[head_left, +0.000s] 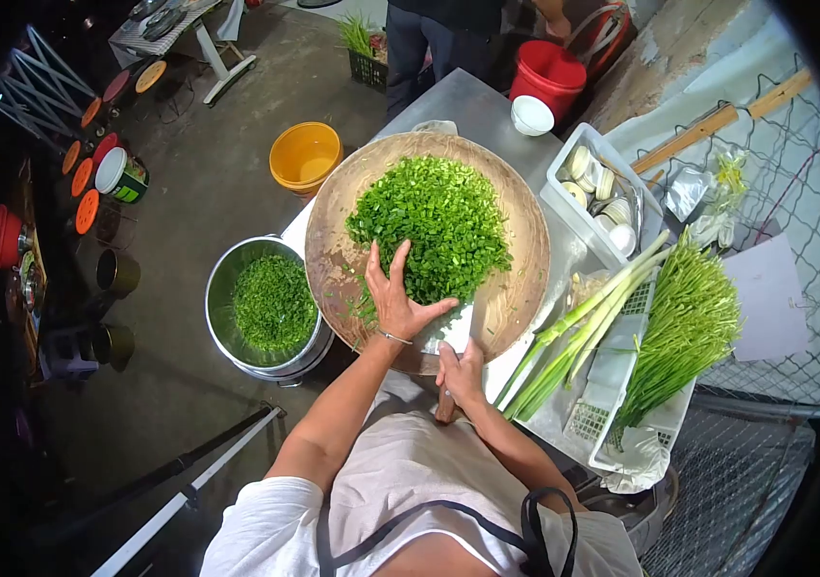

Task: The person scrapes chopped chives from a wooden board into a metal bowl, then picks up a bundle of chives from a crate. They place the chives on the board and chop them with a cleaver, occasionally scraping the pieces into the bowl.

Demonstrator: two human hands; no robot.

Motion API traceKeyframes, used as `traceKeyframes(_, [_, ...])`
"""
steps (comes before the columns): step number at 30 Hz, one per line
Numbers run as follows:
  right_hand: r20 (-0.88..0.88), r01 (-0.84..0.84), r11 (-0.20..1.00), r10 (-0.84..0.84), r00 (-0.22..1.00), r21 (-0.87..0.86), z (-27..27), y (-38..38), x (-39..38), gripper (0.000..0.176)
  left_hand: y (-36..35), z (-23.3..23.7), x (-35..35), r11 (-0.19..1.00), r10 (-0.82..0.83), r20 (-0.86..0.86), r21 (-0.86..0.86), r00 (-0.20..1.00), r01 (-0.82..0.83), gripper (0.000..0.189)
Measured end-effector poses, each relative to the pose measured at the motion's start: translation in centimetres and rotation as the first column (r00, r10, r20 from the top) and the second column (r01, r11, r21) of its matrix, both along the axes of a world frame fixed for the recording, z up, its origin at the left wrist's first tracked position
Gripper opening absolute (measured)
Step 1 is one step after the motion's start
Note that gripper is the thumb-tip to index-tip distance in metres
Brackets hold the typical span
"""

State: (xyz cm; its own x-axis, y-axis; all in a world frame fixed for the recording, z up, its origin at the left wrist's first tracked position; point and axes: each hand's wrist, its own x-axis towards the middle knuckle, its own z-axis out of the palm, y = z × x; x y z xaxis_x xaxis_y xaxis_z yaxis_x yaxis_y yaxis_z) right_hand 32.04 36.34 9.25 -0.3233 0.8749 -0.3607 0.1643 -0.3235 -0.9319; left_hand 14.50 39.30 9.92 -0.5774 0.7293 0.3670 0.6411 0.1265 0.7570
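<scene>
A large pile of chopped green onions (429, 221) lies on a round wooden board (516, 298). My left hand (396, 300) has its fingers spread at the pile's near edge. Wrapped round the wooden handle of a cleaver (458, 332) is my right hand (462, 373); the blade rests low over the board's near side, just right of my left hand and partly beneath it. To the left of the board, a metal pot (219, 332) holds more chopped greens (273, 300).
Long green onions (573, 337) and bundled green stems (684, 317) lie at the right beside a plastic bin of containers (612, 248). An orange bucket (305, 157) stands behind the pot. A person (434, 43) stands beyond the metal table (472, 101).
</scene>
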Motion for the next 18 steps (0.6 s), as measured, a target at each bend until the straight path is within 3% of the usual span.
traceKeyframes(4, [0.03, -0.07, 0.997, 0.069, 0.997, 0.043, 0.1, 0.9, -0.3, 0.023, 0.1, 0.2, 0.6, 0.999, 0.052, 0.04, 0.01, 0.998, -0.053, 0.11])
traceKeyframes(5, [0.032, -0.093, 0.995, 0.092, 0.995, 0.047, 0.3, 1.2, -0.4, 0.023, 0.1, 0.3, 0.8, 0.996, 0.063, 0.041, 0.061, 0.997, -0.065, 0.093])
traceKeyframes(9, [0.006, -0.134, 0.99, 0.134, 0.991, 0.037, 0.1, 1.4, -0.7, 0.022, 0.3, 0.1, 0.8, 0.986, 0.056, 0.031, 0.154, 0.998, -0.06, 0.073])
traceKeyframes(18, [-0.001, -0.194, 0.977, 0.195, 0.981, 0.093, 1.2, 0.8, 0.6, 0.02, -0.4, 0.6, 2.1, 0.976, 0.06, 0.09, 0.204, 0.994, -0.078, 0.066])
